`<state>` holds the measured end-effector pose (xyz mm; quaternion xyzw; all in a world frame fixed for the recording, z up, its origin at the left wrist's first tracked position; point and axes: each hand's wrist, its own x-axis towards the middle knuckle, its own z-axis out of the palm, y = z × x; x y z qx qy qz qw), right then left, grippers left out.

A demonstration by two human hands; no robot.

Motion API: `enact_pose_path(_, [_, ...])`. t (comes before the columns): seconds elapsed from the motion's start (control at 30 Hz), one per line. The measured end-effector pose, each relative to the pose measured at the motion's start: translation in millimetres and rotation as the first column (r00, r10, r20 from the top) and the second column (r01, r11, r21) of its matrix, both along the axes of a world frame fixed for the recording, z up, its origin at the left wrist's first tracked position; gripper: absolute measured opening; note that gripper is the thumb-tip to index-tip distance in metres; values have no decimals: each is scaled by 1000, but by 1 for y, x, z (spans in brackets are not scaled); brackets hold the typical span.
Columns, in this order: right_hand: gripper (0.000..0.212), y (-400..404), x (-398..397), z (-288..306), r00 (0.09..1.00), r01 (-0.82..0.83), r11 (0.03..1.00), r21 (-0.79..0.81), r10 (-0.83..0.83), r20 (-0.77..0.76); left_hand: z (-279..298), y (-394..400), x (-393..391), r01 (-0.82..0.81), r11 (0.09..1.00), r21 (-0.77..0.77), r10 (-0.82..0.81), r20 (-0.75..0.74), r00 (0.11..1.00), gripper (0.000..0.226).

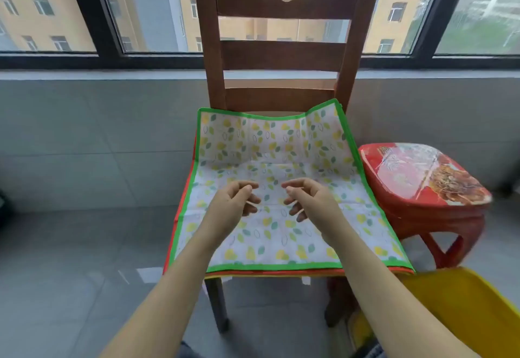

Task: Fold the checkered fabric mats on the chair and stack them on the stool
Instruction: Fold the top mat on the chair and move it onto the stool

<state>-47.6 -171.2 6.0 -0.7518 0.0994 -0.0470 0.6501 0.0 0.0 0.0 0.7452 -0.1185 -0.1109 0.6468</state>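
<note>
Though creased, leaf-print mat (281,177) flat

One chair (284,56), one stool (422,188), two hands (235,203) (309,200), and several stacked mats (281,231); exact number unclear.

No readable text, labels, brands or numbers appear. The red stool (422,177) has a printed picture on its glossy top with a few small marks near its far edge, too blurred to read.
</note>
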Motion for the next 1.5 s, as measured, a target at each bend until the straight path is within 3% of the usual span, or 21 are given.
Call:
enact_pose_path(0.23, [12,-16,-23,-41,984,-138,958,-251,103,-147,-37,4,-17,150,940,308,-153,-17,988,19])
enact_pose_path(0.37, [15,-17,-22,-59,959,-245,921,-303,184,-218,-44,5,-15,214,914,345,-220,-23,975,23])
enact_pose_path(0.5, [17,-23,-24,-69,950,-303,875,-378,245,-195,-65,12,-16,292,853,432,-315,-18,949,24])
enact_pose_path(0.7, [29,-26,-26,-78,920,-391,786,-479,346,-183,-79,18,-16,297,803,517,-396,90,914,26])
enact_pose_path(1.0, [35,-26,-28,-84,916,-386,707,-593,369,-156,-80,19,-14,312,737,600,-498,170,850,34])
enact_pose_path(1.2, [10,-28,-29,-84,937,-330,741,-585,331,-109,-76,17,-14,308,743,594,-481,154,863,25])
enact_pose_path(1.4, [11,-27,-27,-75,959,-248,733,-634,278,-54,-67,21,-12,308,752,583,-452,115,885,9])
enact_pose_path(1.5, [10,-25,-27,-68,968,-212,701,-681,246,-48,-52,28,-8,266,759,595,-388,85,918,15])
